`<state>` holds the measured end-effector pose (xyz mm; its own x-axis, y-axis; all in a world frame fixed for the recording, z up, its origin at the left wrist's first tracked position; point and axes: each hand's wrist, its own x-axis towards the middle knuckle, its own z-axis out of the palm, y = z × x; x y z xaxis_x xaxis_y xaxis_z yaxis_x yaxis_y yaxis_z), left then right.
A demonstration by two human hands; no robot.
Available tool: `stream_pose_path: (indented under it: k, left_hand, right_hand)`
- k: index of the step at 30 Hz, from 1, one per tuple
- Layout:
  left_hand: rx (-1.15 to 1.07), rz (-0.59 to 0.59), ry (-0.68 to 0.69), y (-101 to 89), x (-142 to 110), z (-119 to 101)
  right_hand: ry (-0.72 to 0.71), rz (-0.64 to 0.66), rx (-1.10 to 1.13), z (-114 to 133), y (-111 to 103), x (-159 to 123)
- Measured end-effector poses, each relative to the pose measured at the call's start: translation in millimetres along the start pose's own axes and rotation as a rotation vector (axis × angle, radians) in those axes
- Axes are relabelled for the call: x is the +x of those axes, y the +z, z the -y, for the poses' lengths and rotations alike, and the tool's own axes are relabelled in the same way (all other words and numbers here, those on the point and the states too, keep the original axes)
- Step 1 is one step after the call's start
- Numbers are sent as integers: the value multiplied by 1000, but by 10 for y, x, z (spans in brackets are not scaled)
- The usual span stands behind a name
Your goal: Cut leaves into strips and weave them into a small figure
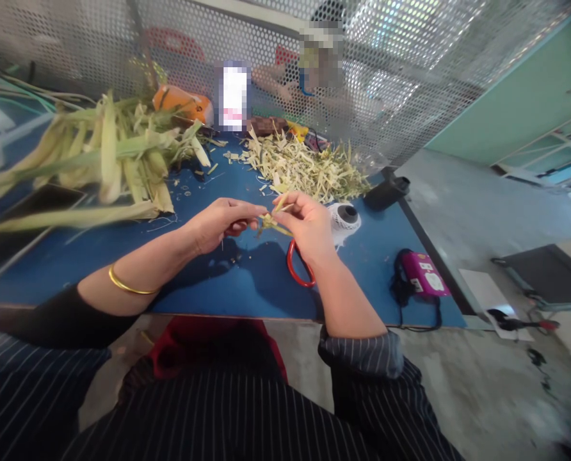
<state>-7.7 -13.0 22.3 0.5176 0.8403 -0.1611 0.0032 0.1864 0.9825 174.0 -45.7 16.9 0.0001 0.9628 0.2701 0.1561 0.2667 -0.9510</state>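
Observation:
Above the blue table (203,282), both hands meet at a small bundle of pale husk strips (269,221). My left hand (221,224) pinches its left end between thumb and fingers, and a thin thread seems to hang below. From the right, my right hand (312,224) grips the strips with thumb and forefinger. Red-handled scissors (289,264) lie beneath the right wrist, their blades hidden. Just beyond that hand lies a white spool (347,216) with a dark core. Behind the hands spreads a heap of short cut husk pieces (305,165).
Long corn husks (107,153) are piled at the left, partly over a dark flat panel (7,240). A lit phone (234,96) stands near an orange packet (182,104). At right are a black cylinder (386,194) and a corded purple box (424,274). Behind the perforated screen (386,96) is a person.

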Motion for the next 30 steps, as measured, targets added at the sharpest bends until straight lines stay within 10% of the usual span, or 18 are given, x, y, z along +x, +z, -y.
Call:
stream_pose_path:
  k: [7,30]
  left_hand:
    - [3,-91,147,104,11,104]
    - [77,-62,113,117,13,132]
  right_hand:
    - [-20,-179,101,-56,101,-18]
    - [-74,-28,-313,-1,53,-83]
